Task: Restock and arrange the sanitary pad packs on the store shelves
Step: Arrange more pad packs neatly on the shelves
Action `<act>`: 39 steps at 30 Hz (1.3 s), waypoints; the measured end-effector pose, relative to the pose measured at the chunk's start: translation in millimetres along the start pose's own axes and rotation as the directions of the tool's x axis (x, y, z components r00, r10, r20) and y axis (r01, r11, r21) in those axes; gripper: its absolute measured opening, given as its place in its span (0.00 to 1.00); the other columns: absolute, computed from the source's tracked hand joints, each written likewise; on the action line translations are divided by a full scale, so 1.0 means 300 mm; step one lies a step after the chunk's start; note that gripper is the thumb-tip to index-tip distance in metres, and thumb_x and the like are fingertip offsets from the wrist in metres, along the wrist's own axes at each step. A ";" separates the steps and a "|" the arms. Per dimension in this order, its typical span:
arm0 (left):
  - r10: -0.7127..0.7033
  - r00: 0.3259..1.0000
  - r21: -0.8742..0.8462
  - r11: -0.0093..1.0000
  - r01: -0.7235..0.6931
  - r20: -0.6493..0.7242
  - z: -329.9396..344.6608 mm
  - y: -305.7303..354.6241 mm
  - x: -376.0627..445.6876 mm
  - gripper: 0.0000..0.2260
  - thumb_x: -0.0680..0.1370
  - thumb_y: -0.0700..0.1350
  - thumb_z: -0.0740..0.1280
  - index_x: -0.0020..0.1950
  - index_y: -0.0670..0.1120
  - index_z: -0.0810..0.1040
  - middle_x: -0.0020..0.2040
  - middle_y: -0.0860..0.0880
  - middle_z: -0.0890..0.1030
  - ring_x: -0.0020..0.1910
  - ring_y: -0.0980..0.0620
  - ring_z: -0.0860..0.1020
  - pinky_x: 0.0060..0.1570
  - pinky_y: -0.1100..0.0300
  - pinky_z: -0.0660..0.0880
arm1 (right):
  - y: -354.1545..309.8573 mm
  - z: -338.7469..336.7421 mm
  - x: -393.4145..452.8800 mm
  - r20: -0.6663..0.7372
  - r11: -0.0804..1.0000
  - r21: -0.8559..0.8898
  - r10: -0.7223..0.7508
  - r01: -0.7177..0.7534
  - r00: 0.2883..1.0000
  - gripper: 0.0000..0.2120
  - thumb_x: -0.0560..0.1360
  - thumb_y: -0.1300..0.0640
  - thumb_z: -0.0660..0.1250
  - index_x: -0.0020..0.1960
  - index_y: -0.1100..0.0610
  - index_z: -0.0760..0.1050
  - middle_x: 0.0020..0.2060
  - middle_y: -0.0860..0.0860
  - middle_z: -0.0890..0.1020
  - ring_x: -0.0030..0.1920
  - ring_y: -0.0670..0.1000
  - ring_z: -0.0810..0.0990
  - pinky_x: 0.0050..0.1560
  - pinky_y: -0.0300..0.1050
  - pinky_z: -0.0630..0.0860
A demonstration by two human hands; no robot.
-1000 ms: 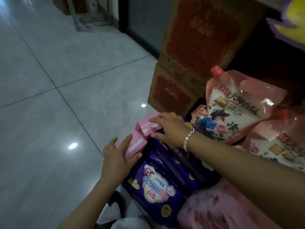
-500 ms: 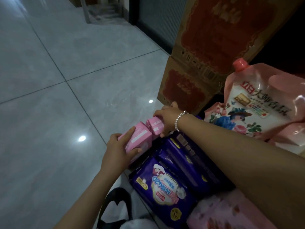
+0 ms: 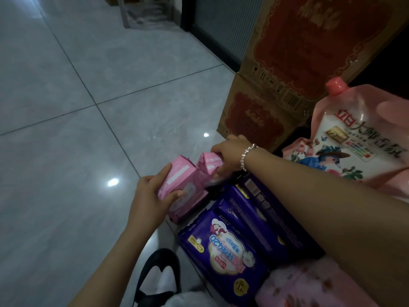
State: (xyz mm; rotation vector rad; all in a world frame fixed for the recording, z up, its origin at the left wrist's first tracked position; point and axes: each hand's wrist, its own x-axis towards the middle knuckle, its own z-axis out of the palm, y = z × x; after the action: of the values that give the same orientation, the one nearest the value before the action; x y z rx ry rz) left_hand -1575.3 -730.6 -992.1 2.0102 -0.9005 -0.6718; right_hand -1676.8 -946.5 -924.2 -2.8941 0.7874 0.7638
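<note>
Setting: shop, stock area at floor level. Evidence: several identical purple pad packs [image 3: 223,247] standing in a row beside pink pad packs [image 3: 183,185]; pink spouted refill pouches [image 3: 345,138] with printed retail labels just behind; two stacked brown shipping cartons [image 3: 287,69] with red print and barcodes; glossy grey tiled floor [image 3: 66,107].

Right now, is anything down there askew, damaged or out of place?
Nothing looks spilled or torn. The two pink packs are tilted, not yet squared: the left hand grips one pink pack, the right hand the other. The purple packs lie flat, printing upside down to this view.
</note>
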 end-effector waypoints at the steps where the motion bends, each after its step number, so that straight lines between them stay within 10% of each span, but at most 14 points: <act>1: -0.007 1.000 -0.025 1.000 0.007 -0.012 -0.019 -0.001 0.000 0.42 0.62 0.74 0.66 0.74 0.59 0.66 0.57 0.44 0.76 0.53 0.47 0.78 0.52 0.49 0.79 | 0.001 -0.010 -0.003 -0.017 0.999 0.042 -0.001 0.002 1.000 0.25 0.70 0.39 0.70 0.62 0.49 0.73 0.56 0.51 0.78 0.62 0.56 0.69 0.63 0.50 0.63; 9: 0.035 0.989 -0.202 0.977 -0.064 -0.142 -0.190 0.203 -0.026 0.30 0.73 0.44 0.73 0.73 0.51 0.69 0.55 0.54 0.79 0.44 0.65 0.78 0.43 0.72 0.73 | 0.041 -0.176 -0.168 -0.191 0.843 0.538 0.123 -0.001 0.974 0.20 0.69 0.42 0.73 0.51 0.56 0.78 0.44 0.51 0.80 0.44 0.52 0.77 0.38 0.43 0.69; 14: 0.014 0.986 -0.486 0.869 -0.095 -0.169 -0.261 0.398 -0.089 0.27 0.72 0.42 0.74 0.70 0.52 0.73 0.60 0.51 0.80 0.55 0.51 0.80 0.56 0.46 0.78 | 0.098 -0.327 -0.436 -0.252 0.747 0.664 0.263 -0.032 0.931 0.21 0.70 0.38 0.70 0.47 0.57 0.79 0.41 0.51 0.81 0.41 0.50 0.78 0.40 0.44 0.70; 20: 0.138 0.988 -0.595 0.789 -0.154 -0.072 -0.339 0.726 -0.235 0.18 0.75 0.39 0.70 0.62 0.54 0.76 0.46 0.54 0.83 0.35 0.61 0.82 0.29 0.63 0.79 | 0.164 -0.460 -0.854 -0.288 0.620 0.782 0.453 -0.066 0.844 0.30 0.67 0.33 0.68 0.40 0.63 0.77 0.35 0.54 0.77 0.35 0.47 0.72 0.36 0.44 0.65; 30: 0.452 0.878 -0.571 0.768 -0.291 0.160 -0.356 1.261 -0.565 0.16 0.76 0.42 0.68 0.61 0.58 0.77 0.47 0.52 0.86 0.43 0.52 0.84 0.39 0.58 0.82 | 0.256 -0.514 -1.613 -0.260 0.286 0.955 0.691 0.075 0.675 0.33 0.57 0.34 0.77 0.46 0.62 0.83 0.43 0.58 0.85 0.44 0.58 0.84 0.52 0.54 0.79; 36: 0.590 0.778 -0.567 0.725 -0.392 0.217 -0.169 1.548 -0.677 0.20 0.75 0.44 0.71 0.65 0.56 0.75 0.54 0.51 0.84 0.50 0.53 0.83 0.48 0.55 0.81 | 0.355 -0.500 -1.982 -0.267 0.323 0.946 0.792 -0.006 0.549 0.20 0.71 0.41 0.69 0.52 0.56 0.79 0.40 0.52 0.85 0.39 0.51 0.84 0.37 0.44 0.81; 39: 0.679 0.706 -0.508 0.688 -0.518 0.200 -0.036 1.698 -0.690 0.22 0.75 0.45 0.72 0.68 0.53 0.74 0.59 0.53 0.81 0.55 0.55 0.80 0.54 0.58 0.79 | 0.430 -0.476 -2.104 -0.347 0.419 0.900 0.858 -0.124 0.378 0.20 0.73 0.41 0.67 0.57 0.52 0.76 0.42 0.48 0.82 0.40 0.47 0.82 0.33 0.39 0.76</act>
State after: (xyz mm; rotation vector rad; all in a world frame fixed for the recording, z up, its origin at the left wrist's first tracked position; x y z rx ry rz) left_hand -1872.1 -773.4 -531.0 1.0882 -1.4337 -0.7814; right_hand -2148.0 -789.8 -489.9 -1.8993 1.7113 -0.9247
